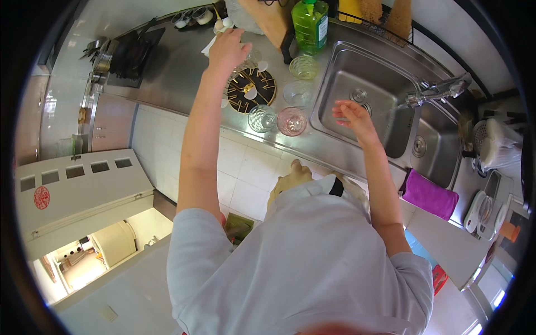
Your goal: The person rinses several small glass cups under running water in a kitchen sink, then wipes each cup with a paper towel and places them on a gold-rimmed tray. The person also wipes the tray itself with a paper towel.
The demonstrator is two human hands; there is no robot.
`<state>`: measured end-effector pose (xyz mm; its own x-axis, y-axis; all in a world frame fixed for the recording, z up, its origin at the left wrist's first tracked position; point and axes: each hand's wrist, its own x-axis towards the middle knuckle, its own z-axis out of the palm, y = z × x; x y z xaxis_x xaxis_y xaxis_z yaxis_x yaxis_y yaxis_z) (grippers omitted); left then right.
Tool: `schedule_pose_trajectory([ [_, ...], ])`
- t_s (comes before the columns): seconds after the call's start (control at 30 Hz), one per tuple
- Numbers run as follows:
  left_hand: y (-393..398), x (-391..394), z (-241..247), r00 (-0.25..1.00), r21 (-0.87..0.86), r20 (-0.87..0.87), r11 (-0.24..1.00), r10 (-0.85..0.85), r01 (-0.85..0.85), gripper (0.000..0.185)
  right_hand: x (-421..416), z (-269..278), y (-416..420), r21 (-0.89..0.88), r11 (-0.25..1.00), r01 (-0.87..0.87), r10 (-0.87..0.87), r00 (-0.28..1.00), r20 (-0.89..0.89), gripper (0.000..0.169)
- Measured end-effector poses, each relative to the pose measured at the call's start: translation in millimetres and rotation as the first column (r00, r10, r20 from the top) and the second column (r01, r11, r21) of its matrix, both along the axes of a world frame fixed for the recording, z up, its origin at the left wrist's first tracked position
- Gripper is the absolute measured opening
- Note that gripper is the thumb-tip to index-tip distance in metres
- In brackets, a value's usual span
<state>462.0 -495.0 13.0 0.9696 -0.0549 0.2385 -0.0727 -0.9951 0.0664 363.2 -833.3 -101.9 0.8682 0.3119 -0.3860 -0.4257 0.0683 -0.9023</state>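
My left hand (228, 50) reaches over the steel counter (171, 63), fingers apart, partly hiding clear glassware (252, 58) and a white item (208, 47). Beside it lies a round black tray (265, 86) with gold lines, holding a gold-coloured piece and a small white round piece (250, 93). Over the near-left part of the large sink (381, 73) is my right hand (354, 117), fingers loosely bent, with nothing visible in it. Between the hands stand a yellowish glass (304, 68), a bluish glass (297, 93), a clear glass (262, 119) and a pink glass (292, 122).
A green liquid bottle (310, 27) stands behind the glasses. The chrome faucet (439, 91) reaches over the sink, apparently running. A purple cloth (431, 194) hangs at the counter's front edge. Farther left are a stove (136, 56) and pots (105, 56); eggs (224, 23) sit at the back.
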Motion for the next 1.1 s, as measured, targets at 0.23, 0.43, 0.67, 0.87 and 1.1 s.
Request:
schedule_pose_trajectory([
  [0.23,14.6,49.0,-36.6,0.840,0.278,-0.540,0.953,0.052,0.120,0.068,-10.2,-6.6,-39.9,0.003,0.997,0.073,-0.072,0.997,-0.036,0.026],
  [0.43,20.1,43.2,-16.1,0.881,0.301,-0.470,0.948,0.056,0.101,0.062,-14.3,-15.3,-65.8,0.034,0.991,0.132,-0.130,0.989,-0.073,0.023],
  [0.67,-17.4,-12.7,56.6,0.994,0.125,-0.099,0.991,-0.035,0.048,0.058,-16.6,-29.1,-87.1,0.066,0.982,0.177,-0.168,0.978,-0.126,0.026],
  [0.87,-142.6,-25.0,-35.3,0.947,-0.907,-0.195,0.415,-0.257,-0.074,0.042,-4.9,-46.6,-84.9,0.342,0.905,0.255,-0.150,0.941,-0.304,0.046],
  [1.1,-333.3,-49.8,-175.6,0.809,-0.912,-0.409,0.172,-0.421,-0.372,0.035,17.0,-104.9,-122.5,0.624,0.612,0.486,-0.233,0.865,-0.445,0.067],
])
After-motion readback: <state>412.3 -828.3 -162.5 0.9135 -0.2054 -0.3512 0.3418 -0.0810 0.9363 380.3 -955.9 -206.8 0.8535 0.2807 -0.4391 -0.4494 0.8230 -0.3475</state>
